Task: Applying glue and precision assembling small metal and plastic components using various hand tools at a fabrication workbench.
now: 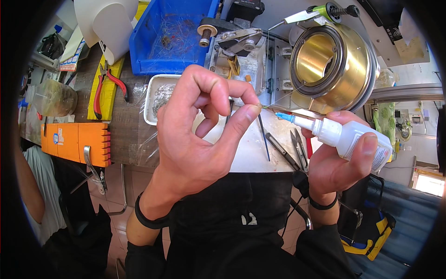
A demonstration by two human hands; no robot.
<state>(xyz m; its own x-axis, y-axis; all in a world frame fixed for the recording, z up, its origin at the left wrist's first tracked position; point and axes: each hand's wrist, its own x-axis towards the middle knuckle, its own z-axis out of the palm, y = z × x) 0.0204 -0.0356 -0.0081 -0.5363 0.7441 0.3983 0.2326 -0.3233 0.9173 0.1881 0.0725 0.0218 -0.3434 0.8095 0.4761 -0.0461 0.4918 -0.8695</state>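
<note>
Left hand (pixel 197 128), watched from my end of the link, is closed to a pinch, thumb and forefinger meeting on a fine strand (pixel 285 96), the other fingers loosely curled; the strand runs from that pinch up and right toward a brass-coloured drum (pixel 355 51); a tiny greenish bit shows at the fingertips, too small for me to name.

Right hand (pixel 341 160) is curled around a white squeeze bottle (pixel 360 142), thumb on its near side and fingers behind; I have the bottle tilted well over, its blue tip (pixel 284 117) pointing left, just beside the pinch; whether the tip touches the strand I cannot tell.

Below my two hands a white sheet (pixel 244 156) reaches the near edge of the table (pixel 132 100); on it I make out a thin dark rod (pixel 263 138), a slim dark tool (pixel 282 151) and a forked tool (pixel 298 148), all close to that edge; a blue bin (pixel 160 67) with tangled fine fibres stands toward the far edge, a white tray (pixel 152 100) nearer; red-handled pliers (pixel 98 95) lie on a yellow strip (pixel 109 102) toward the left edge, and an orange board (pixel 69 142) sits at the near left corner.
</note>
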